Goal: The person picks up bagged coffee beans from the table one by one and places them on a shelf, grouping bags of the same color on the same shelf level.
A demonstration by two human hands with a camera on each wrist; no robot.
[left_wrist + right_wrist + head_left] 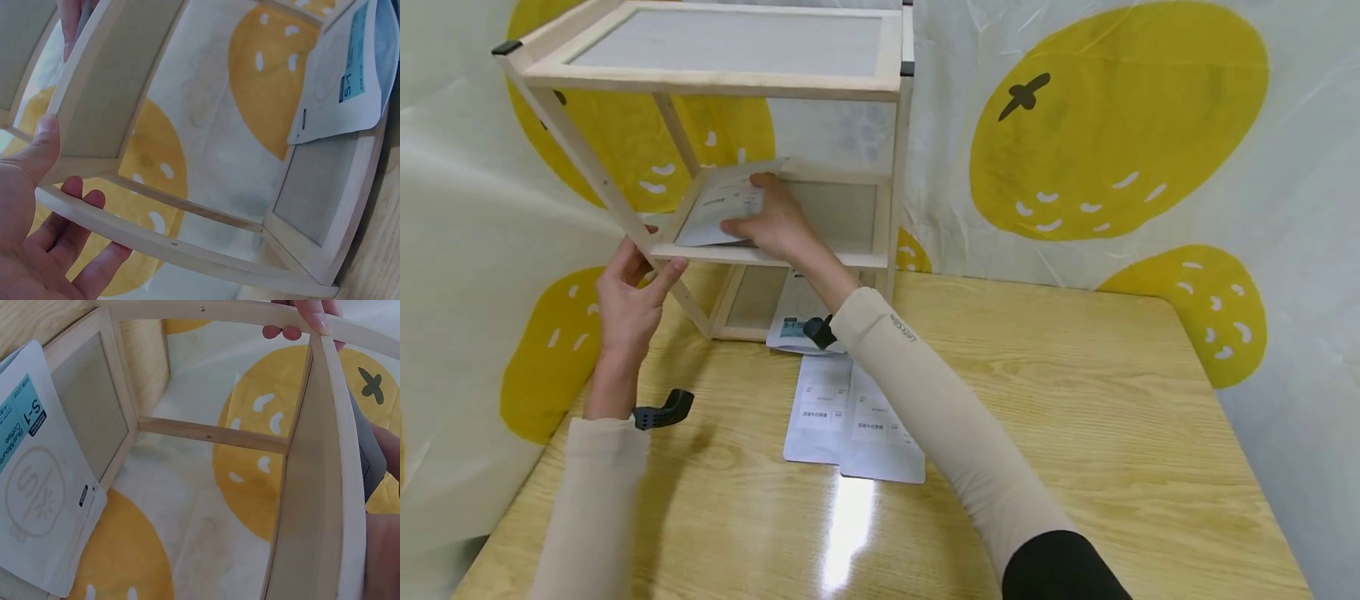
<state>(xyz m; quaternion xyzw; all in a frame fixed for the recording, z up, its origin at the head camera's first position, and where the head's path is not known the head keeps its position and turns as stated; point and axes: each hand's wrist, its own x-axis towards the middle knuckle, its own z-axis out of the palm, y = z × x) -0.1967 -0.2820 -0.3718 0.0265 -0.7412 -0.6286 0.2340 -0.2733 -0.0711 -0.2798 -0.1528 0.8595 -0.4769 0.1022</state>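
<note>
On the left, a crinkled sheet (452,217) hangs beyond the left hand (632,292), and that hand has the rack (711,82) at a front corner: thumb pressed to the rim, fingers bent round the slim post, the gap between them narrow. Pale, smooth, square-edged wood here, with flat greyish panels set into the frames. Just right of those fingers, on the middle shelf (842,212), there's the upper pouch (715,208), thin, whitish, finely printed, a little bowed. And the right hand (775,217) has hold of it at its right side, thumb and fingers set well apart, thumb near the front edge, fingertips towards the back. Under the right fingers, the lower pouch (793,310) lies on the bottom shelf, round-cornered, blue label showing, front end jutting past the rim. Further below those fingers, two flat oblongs, the left packet (817,412) and the right packet (880,429), touch side by side on the glossy, wood-grained table (1090,400). Right of the fingers, big rounded yellow shapes (1120,125) fill the sheet.
</note>
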